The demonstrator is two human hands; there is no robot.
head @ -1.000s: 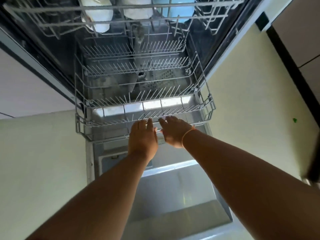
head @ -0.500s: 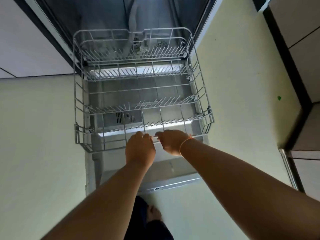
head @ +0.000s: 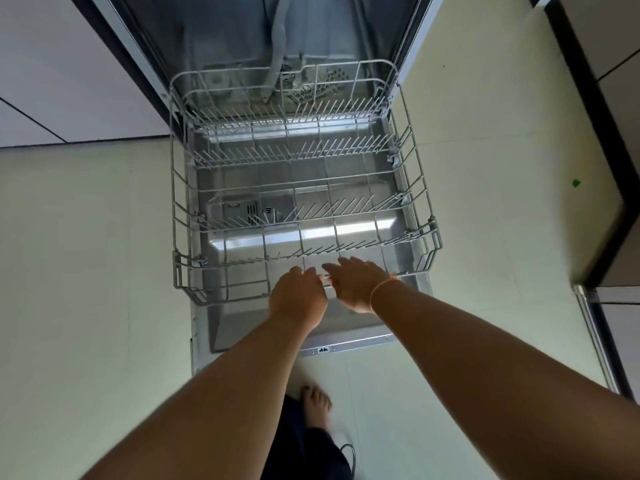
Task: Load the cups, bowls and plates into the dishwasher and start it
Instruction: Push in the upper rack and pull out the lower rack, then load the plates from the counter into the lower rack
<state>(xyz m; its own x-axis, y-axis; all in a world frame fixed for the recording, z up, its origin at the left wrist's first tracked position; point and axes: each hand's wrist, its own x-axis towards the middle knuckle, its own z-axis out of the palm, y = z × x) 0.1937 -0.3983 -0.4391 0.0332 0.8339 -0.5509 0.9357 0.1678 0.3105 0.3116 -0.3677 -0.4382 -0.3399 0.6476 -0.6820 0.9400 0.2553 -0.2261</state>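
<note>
The dishwasher's lower rack (head: 180, 271) is an empty grey wire basket, pulled out over the lowered dishwasher door (head: 346, 344). Both my hands are at the middle of its front rail. My left hand (head: 298, 296) has its fingers curled down over the rail and grips it. My right hand (head: 356, 285) lies on the rail just to the right, its fingers fairly straight and reaching over the rack. No cups, bowls or plates are in view. The open tub (head: 235, 46) shows behind the rack.
Pale floor tiles (head: 86, 254) lie on both sides of the door. My bare foot (head: 317, 403) stands just in front of the door's edge. Dark-edged cabinet fronts (head: 606, 98) run along the right, with a metal handle (head: 595, 341) lower down.
The lower rack has slid out of the tub toward me over the door, both hands on its front rail. The upper rack with its cups has left the view.
</note>
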